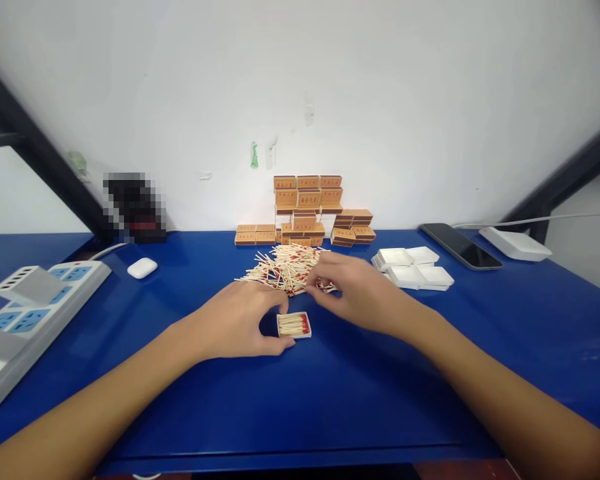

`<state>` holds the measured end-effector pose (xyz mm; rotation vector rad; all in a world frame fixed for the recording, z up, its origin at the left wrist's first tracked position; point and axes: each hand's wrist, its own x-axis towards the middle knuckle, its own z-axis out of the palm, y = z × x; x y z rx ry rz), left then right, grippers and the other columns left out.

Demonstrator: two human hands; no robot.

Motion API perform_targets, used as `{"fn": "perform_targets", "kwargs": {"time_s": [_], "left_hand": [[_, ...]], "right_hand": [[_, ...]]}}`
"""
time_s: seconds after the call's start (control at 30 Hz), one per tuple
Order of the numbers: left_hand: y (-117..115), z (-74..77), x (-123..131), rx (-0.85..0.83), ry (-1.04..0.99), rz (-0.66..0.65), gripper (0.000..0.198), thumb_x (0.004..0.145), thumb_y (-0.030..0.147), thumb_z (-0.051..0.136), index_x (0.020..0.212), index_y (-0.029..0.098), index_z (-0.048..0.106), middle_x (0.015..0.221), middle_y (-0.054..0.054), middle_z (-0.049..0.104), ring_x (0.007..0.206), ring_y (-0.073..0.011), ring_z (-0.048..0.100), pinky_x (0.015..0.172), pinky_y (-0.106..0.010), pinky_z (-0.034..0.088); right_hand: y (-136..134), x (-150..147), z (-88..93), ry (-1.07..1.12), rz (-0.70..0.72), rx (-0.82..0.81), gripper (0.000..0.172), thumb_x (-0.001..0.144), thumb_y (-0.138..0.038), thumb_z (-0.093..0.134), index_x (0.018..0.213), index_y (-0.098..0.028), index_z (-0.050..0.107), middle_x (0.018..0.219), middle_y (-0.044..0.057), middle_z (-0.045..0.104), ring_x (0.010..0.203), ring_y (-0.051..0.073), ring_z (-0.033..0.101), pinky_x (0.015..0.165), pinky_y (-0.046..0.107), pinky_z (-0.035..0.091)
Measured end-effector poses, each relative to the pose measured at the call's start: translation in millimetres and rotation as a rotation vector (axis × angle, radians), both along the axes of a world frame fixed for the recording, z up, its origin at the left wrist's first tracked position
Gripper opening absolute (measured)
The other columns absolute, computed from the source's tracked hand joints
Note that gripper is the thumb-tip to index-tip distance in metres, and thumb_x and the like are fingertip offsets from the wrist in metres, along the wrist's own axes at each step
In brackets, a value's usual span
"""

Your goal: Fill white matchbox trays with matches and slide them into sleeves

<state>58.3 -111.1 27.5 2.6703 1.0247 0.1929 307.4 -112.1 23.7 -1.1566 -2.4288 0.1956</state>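
A small white matchbox tray (pixel 294 325) with red-tipped matches in it lies on the blue table (pixel 330 400). My left hand (pixel 240 327) curls round the tray's left side, thumb and fingers closed on it. My right hand (pixel 350 290) reaches into the loose pile of matches (pixel 280 267) just behind the tray, its fingertips pinched at the pile's near edge. Whether they hold matches I cannot make out.
Orange matchbox sleeves (pixel 307 207) are stacked against the wall. Empty white trays (pixel 413 267) lie right of the pile. A phone (pixel 460 245) and a white box (pixel 515 243) sit far right. A power strip (pixel 25 313) and earbud case (pixel 142 267) are left.
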Motion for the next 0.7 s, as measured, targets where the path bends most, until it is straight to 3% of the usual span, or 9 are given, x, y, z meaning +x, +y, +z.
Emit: {"fn": "perform_targets", "kwargs": {"time_s": [0.07, 0.17, 0.47, 0.7], "left_hand": [[-2, -0.7, 2, -0.013, 0.011, -0.003, 0.034, 0.084, 0.053, 0.073, 0.099, 0.023, 0.07, 0.079, 0.0, 0.068, 0.068, -0.0175, 0.06, 0.062, -0.031, 0.035], [-6, -2.9, 4, -0.029, 0.017, -0.01, 0.036, 0.085, 0.054, 0.072, 0.101, 0.022, 0.07, 0.079, -0.001, 0.068, 0.067, -0.0174, 0.059, 0.06, -0.031, 0.033], [-6, -8.2, 5, -0.011, -0.001, -0.03, 0.037, 0.088, 0.057, 0.071, 0.099, 0.022, 0.069, 0.076, -0.001, 0.068, 0.065, -0.0179, 0.06, 0.058, -0.03, 0.032], [-4, -10.9, 4, -0.021, -0.001, -0.017, 0.041, 0.088, 0.059, 0.07, 0.104, 0.021, 0.068, 0.076, -0.002, 0.068, 0.065, -0.0196, 0.061, 0.058, -0.031, 0.032]], "right_hand": [[10, 11, 0.3, -0.023, -0.136, 0.066, 0.013, 0.096, -0.019, 0.059, 0.088, -0.019, 0.069, 0.088, 0.006, 0.065, 0.077, 0.018, 0.058, 0.069, 0.032, 0.04], [22, 21, -2.2, -0.05, -0.226, 0.092, 0.011, 0.095, -0.022, 0.06, 0.089, -0.019, 0.069, 0.088, 0.007, 0.067, 0.08, 0.021, 0.06, 0.07, 0.034, 0.041], [25, 26, 0.6, -0.044, -0.246, 0.095, 0.014, 0.094, -0.025, 0.06, 0.086, -0.02, 0.07, 0.084, 0.006, 0.067, 0.077, 0.02, 0.059, 0.07, 0.033, 0.04], [55, 29, 8.5, -0.008, -0.18, -0.105, 0.011, 0.087, -0.028, 0.067, 0.084, -0.019, 0.073, 0.078, 0.003, 0.066, 0.068, 0.016, 0.056, 0.065, 0.031, 0.04]]}}
